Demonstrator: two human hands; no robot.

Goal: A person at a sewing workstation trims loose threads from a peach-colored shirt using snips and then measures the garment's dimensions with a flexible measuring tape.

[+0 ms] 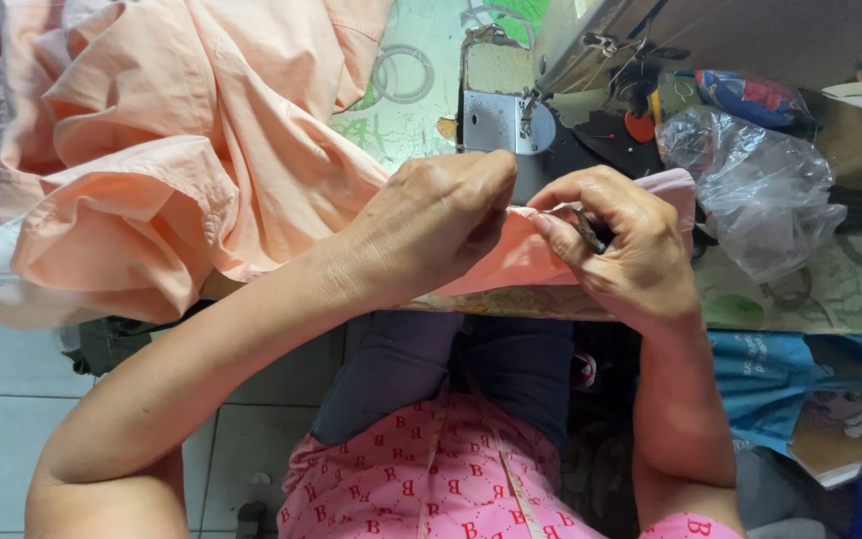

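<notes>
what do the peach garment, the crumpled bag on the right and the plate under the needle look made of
Peach garment: thin woven cloth, likely cotton, matte; it creases and folds softly. Crumpled bag: thin clear plastic, glossy; it shows through and catches the light. Plate: grey metal, dull sheen, with screw holes. Both hands, left hand and right hand, pinch the cloth.

peach cloth [182, 170] matt, creased | bag [760, 190] clear glossy plastic | plate [496, 122] smooth metal

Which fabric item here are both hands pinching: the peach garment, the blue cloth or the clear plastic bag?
The peach garment: left hand and right hand grip its edge, while blue cloth and plastic bag lie untouched.
</notes>
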